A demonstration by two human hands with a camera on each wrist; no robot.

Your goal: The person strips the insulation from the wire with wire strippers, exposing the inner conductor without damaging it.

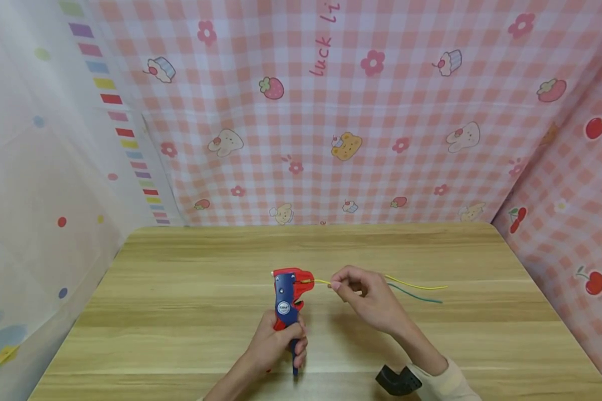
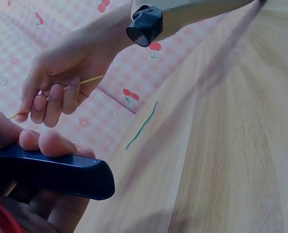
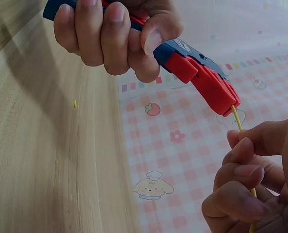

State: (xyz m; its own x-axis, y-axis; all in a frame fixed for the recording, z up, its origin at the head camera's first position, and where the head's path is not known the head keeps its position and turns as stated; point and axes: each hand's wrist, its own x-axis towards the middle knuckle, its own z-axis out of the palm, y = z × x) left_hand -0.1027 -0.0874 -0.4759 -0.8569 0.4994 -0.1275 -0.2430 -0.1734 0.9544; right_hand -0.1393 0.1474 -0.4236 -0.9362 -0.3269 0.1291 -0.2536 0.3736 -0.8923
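A red and blue wire stripper [image 1: 285,292] stands over the table with its head pointing right. My left hand [image 1: 279,341] grips its handles, fingers wrapped round them. One end of a yellow wire [image 3: 238,118] is in the stripper's jaws. Just right of the tool, my right hand [image 1: 373,301] pinches that wire between thumb and index finger, and the wire runs back across its curled fingers in the right wrist view. How far the wire goes into the jaws is hidden. A green wire [image 2: 140,127] lies on the table beyond the right hand, a thin yellow strand close beside it.
On the wooden table [image 1: 180,312] lies a tiny yellow piece [image 3: 75,104], seen in the right wrist view. A black camera [image 1: 398,380] sits at the right wrist. Pink checked cloth [image 1: 311,122] hangs behind the table's far edge, and more cloth hangs at both sides.
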